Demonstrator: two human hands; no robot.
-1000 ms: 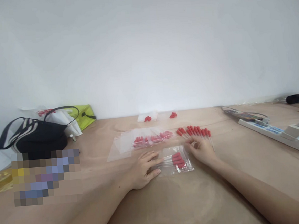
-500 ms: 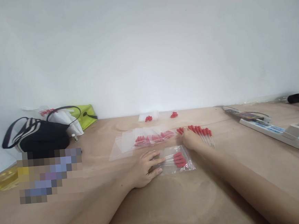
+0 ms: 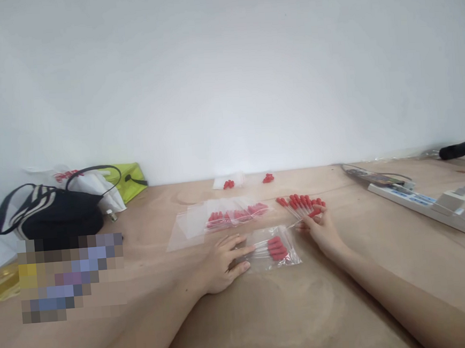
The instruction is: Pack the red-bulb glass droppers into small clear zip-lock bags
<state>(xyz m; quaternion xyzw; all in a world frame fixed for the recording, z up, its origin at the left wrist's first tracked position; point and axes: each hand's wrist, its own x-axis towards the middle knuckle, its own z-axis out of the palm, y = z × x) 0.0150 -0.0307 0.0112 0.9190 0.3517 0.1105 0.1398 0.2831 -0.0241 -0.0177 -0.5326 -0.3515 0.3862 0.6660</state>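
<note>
My left hand (image 3: 229, 262) lies on the table with its fingers stretched out, the tips touching a clear plastic bag (image 3: 287, 231). Inside that bag are several droppers (image 3: 277, 248), their red bulbs pointing right and thin clear stems pointing left. To the right, my right hand (image 3: 321, 231) pinches one dropper (image 3: 316, 212); its red end shows at the fingers and its stem points left over the bag's edge. Just behind that hand is a fanned row of loose droppers (image 3: 299, 201), red bulbs facing the wall.
Filled clear bags (image 3: 235, 214) overlap beyond my left hand. Small red bulbs (image 3: 268, 178) and another small bag (image 3: 235, 179) are near the wall. A power strip (image 3: 420, 210) with plugs and a phone is at right. A dark bag (image 3: 66, 214) and a green bag (image 3: 132, 182) are at left.
My right hand has moved right and nearer from the row, now with one dropper pinched in it, stem pointing left. My left hand stays at the clear bag. The view shifts slightly.
</note>
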